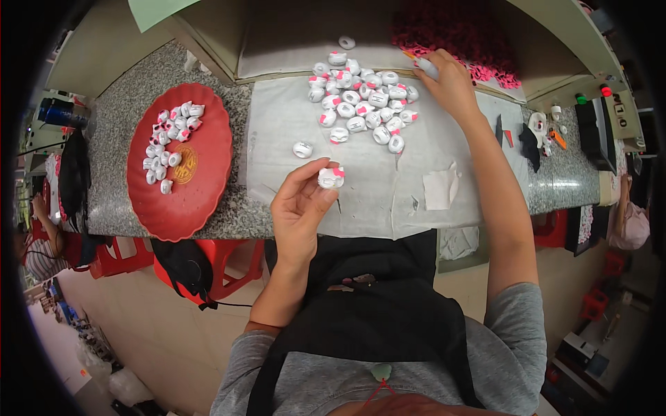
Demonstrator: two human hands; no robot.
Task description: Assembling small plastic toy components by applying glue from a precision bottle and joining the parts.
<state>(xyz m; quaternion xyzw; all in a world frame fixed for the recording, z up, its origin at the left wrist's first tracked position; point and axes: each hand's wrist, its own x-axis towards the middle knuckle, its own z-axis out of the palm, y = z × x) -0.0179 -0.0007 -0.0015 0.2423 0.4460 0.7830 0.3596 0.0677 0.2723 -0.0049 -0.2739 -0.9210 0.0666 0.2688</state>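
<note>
A small white-and-pink figure (331,178) is pinched between the thumb and fingers of the left hand (300,204) above the near left part of a white sheet (368,197), while a white implement with an orange tip (425,67), partly hidden by the grip, is clasped in the right hand (446,78) at the sheet's far right. The hands are held well apart. Similar figures (378,99) are heaped across the sheet's far middle, and a lone piece (302,149) is set apart on its left. More are gathered in a red scalloped tray (211,159) left of the sheet; bright pink pieces (479,45) are massed beyond its far right edge.
</note>
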